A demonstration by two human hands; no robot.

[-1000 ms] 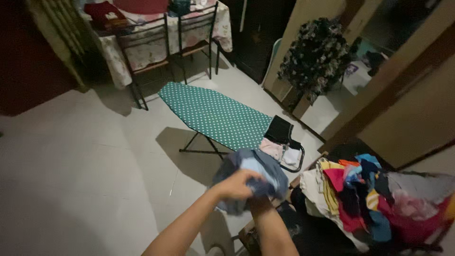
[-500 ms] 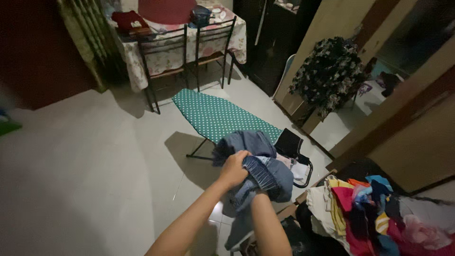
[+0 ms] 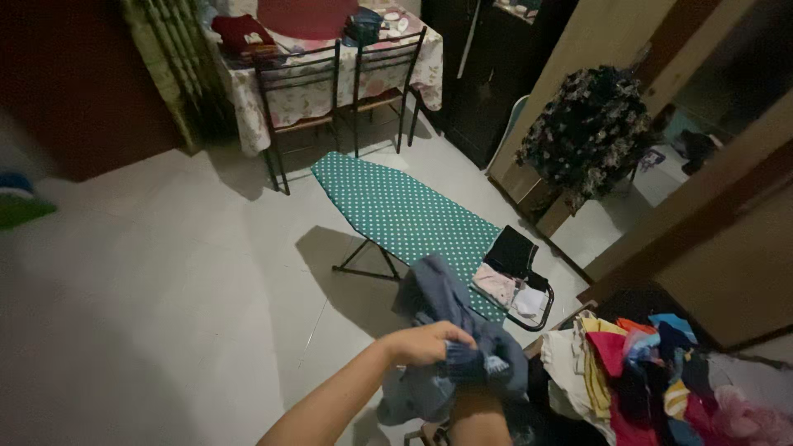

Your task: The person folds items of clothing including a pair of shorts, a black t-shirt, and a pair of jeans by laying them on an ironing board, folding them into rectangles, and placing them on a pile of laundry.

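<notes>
Right now my left hand (image 3: 429,343) is closed on the bunched blue-grey garment (image 3: 450,339), held above the floor; its long part rises toward the ironing board (image 3: 396,211). My right hand is hidden beneath.

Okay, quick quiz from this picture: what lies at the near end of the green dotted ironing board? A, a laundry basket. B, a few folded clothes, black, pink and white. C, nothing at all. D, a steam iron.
B: on the near end of the ironing board lie folded clothes, a black piece with a pink and a white one beside it; no iron or basket shows there.
</notes>
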